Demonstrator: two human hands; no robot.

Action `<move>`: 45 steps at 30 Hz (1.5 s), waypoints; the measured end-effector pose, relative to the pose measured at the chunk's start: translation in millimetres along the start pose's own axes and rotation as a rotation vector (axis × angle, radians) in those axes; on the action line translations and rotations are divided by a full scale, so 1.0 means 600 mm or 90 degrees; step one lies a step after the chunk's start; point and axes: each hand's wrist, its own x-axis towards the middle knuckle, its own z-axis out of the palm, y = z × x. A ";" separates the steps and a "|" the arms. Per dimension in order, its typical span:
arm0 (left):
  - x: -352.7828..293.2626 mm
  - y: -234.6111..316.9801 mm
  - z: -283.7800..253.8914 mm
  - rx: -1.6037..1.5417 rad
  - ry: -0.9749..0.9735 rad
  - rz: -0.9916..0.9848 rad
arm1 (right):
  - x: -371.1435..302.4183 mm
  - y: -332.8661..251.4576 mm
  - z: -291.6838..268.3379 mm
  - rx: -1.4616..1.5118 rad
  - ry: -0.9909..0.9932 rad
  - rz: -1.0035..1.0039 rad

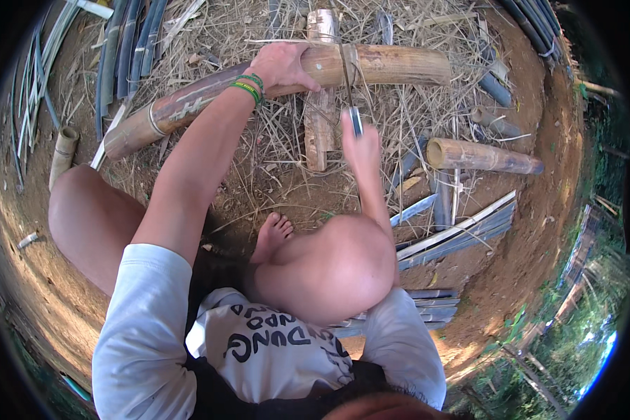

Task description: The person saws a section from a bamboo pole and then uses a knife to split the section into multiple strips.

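A thick tan bamboo pole (399,65) lies crosswise in front of me, its left end nearer. My left hand (281,66), with green and yellow bands at the wrist, grips it near the middle, thumb spread along the near side. My right hand (362,145) is closed around the handle of a long-bladed cutting tool (347,73). Its thin blade points away from me and crosses the pole beside a ringed joint, right of my left hand. Seen edge-on, the blade does not show whether it is a knife or a saw. Under the pole lies a split wooden block (320,129).
Dry straw and shavings (399,112) cover the ground. A shorter bamboo piece (483,156) lies at right, above a stack of split strips (462,234). Dark bamboo lengths (129,52) lie at far left. My bare knees bend on both sides, my foot (273,234) between them.
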 end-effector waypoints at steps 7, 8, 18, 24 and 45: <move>-0.037 0.038 0.013 0.029 0.099 -0.001 | 0.020 -0.050 -0.043 0.001 -0.057 0.081; -0.044 0.044 0.017 0.031 0.117 -0.004 | -0.015 -0.023 -0.057 -0.003 -0.046 0.085; -0.073 0.073 0.038 0.031 0.062 -0.072 | -0.179 0.028 -0.071 -0.021 -0.022 0.179; -0.085 0.061 0.067 0.060 0.192 -0.031 | -0.205 0.075 -0.078 0.005 -0.070 0.139; -0.095 0.056 0.083 0.057 0.237 -0.022 | -0.068 -0.003 -0.038 -0.034 -0.052 0.052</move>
